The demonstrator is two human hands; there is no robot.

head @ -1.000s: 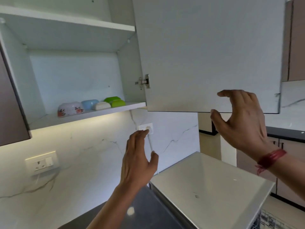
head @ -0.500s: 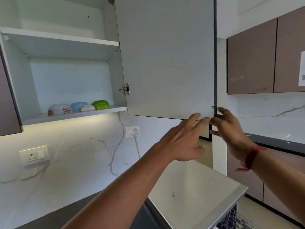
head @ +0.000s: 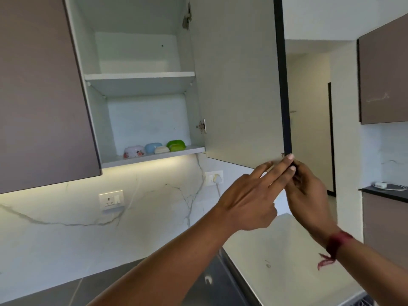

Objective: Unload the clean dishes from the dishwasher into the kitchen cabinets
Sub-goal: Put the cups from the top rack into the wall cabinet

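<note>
Marble backsplash (head: 66, 235), open cabinet (head: 141, 76), grey countertop (head: 55, 292)

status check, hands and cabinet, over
Both hands at cabinet door's lower corner: left hand open, right hand pinching the edge. Door swung open. Bowls on lower shelf. Nothing blocking.

A white marble-patterned backsplash (head: 66, 235) with grey veins is seen across the lower left, lit from above by a strip of light. A white wall socket (head: 111, 200) is mounted on it at the left, and a second socket (head: 214, 178) with a white plug and cord is set farther right. A dark countertop (head: 66, 292) is seen at the bottom left. At the far right, a black counter (head: 384, 193) is seen, with a white cable (head: 388, 186) laid on it. A dark doorway (head: 331, 138) is visible beyond.
</note>
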